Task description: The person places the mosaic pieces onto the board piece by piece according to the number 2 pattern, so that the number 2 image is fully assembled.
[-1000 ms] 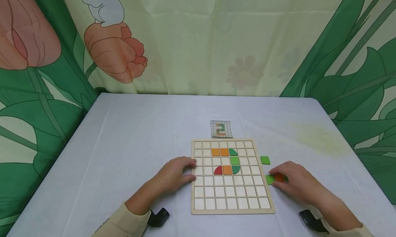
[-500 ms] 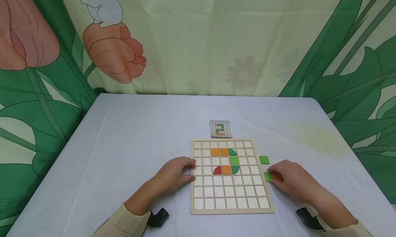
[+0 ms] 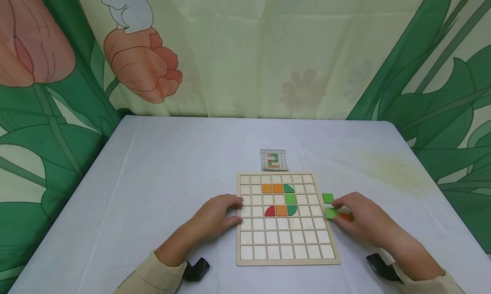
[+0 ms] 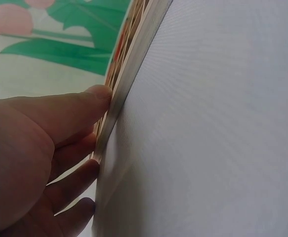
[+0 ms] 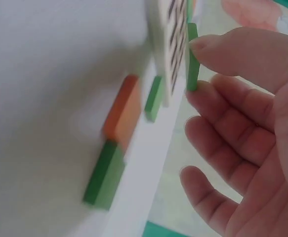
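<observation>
My right hand (image 3: 366,221) pinches a light green square tile (image 5: 193,59) between thumb and index finger, raised above the table beside the board's right edge; the other fingers are loosely bent. Under that hand lie an orange tile (image 5: 122,109) and a green tile (image 5: 104,176), touching end to end, partly hidden in the head view. Another light green tile (image 3: 327,198) lies just beyond. The fingertips and thumb of my left hand (image 3: 211,217) rest against the left edge of the wooden grid board (image 3: 287,262). Orange, green and red pieces sit in several of its cells.
A small card (image 3: 273,160) with a gridded, coloured figure lies just behind the board. A white cloth (image 3: 184,157) covers the table. Behind it hangs a printed curtain (image 3: 238,51) with flowers and leaves.
My right hand has lifted the light green tile off the table and moved it slightly up and away from the orange tile. My left hand stays at the board's edge.
</observation>
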`<control>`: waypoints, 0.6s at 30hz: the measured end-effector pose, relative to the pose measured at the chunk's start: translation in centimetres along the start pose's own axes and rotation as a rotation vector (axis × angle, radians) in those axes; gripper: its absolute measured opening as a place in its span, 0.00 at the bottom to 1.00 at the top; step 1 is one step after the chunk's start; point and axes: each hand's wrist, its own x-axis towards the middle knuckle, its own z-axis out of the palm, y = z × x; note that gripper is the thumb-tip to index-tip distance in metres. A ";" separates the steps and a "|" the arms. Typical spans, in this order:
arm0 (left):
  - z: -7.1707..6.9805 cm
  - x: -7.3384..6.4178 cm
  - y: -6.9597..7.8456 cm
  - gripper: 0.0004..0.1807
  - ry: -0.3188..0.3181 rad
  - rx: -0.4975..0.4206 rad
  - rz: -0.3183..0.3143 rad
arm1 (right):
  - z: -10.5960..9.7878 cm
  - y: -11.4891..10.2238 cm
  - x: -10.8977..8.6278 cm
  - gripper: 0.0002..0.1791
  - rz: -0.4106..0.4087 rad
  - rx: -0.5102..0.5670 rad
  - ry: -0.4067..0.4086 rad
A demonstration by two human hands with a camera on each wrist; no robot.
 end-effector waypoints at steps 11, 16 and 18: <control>0.0 0.0 -0.1 0.17 -0.008 0.000 -0.009 | 0.3 -2.4 1.8 0.12 -0.104 0.018 0.005; 0.0 0.1 0.0 0.17 -0.007 0.008 -0.008 | 0.4 -4.0 2.7 0.11 -0.118 0.026 -0.054; 0.0 0.1 0.0 0.17 -0.006 0.007 -0.006 | 0.5 -4.4 3.0 0.11 -0.152 0.039 -0.054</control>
